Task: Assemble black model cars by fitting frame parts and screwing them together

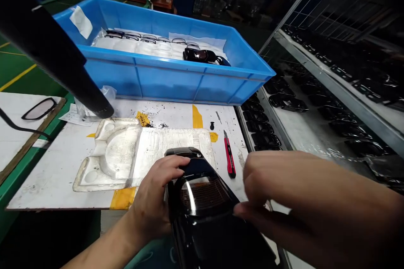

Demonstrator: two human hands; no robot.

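Note:
A glossy black model car body (205,195) lies tilted lengthwise in front of me, its far end over the table and its near end running out of view. My left hand (158,189) is closed round its left side, with fingers on the top near the far end. Curled up by the right edge of the body is my right hand (277,189), fingers bent in and thumb tip at the edge. What it pinches, if anything, is hidden. Beyond the body sits a worn white foam block (120,155) with a moulded hollow. A red utility knife (229,155) lies to the right.
A large blue bin (164,77) at the back holds black frames and a black car body (202,55). Racks (328,75) with several black parts stand at right. A black tube (72,63) slants in from upper left. Black crumbs (148,124) and yellow tape (197,116) mark the table.

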